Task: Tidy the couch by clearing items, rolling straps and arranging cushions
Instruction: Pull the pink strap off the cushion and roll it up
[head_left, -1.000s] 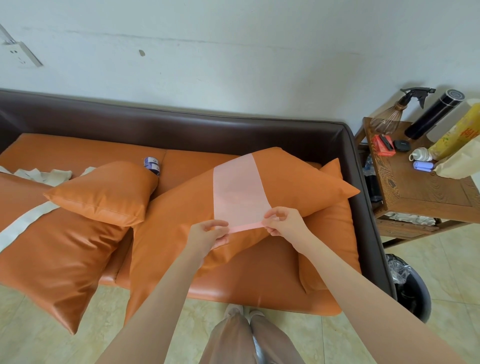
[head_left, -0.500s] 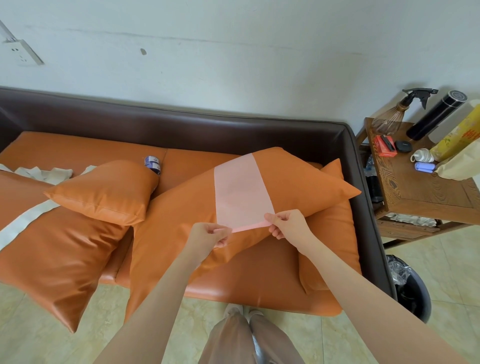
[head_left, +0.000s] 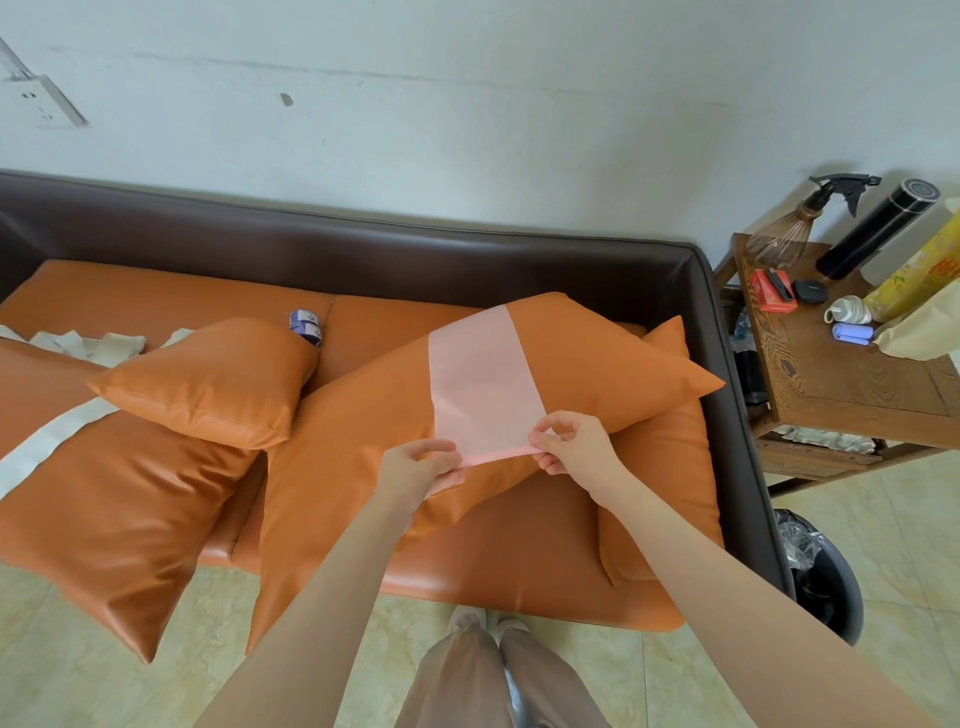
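A wide pale pink strap (head_left: 480, 379) lies flat over a large orange cushion (head_left: 597, 374) on the couch (head_left: 363, 254). My left hand (head_left: 418, 470) pinches the strap's near left corner and my right hand (head_left: 574, 444) pinches its near right corner; the near edge is folded into a thin roll between them. A smaller orange cushion (head_left: 208, 382) rests to the left, on another large cushion (head_left: 114, 509) crossed by a white strap (head_left: 44, 447). More white strap (head_left: 98, 345) lies crumpled behind. A third orange cushion (head_left: 665, 467) sits at the right end.
A small blue-and-white item (head_left: 306, 325) lies on the seat behind the small cushion. A wooden side table (head_left: 852, 384) at the right holds a spray bottle, black flask, whisk and small items. A black bin (head_left: 826, 577) stands on the tile floor below it.
Both hands keep hold of the pink strap's near edge and have turned it slightly further up the cushion. The cushions have not moved.
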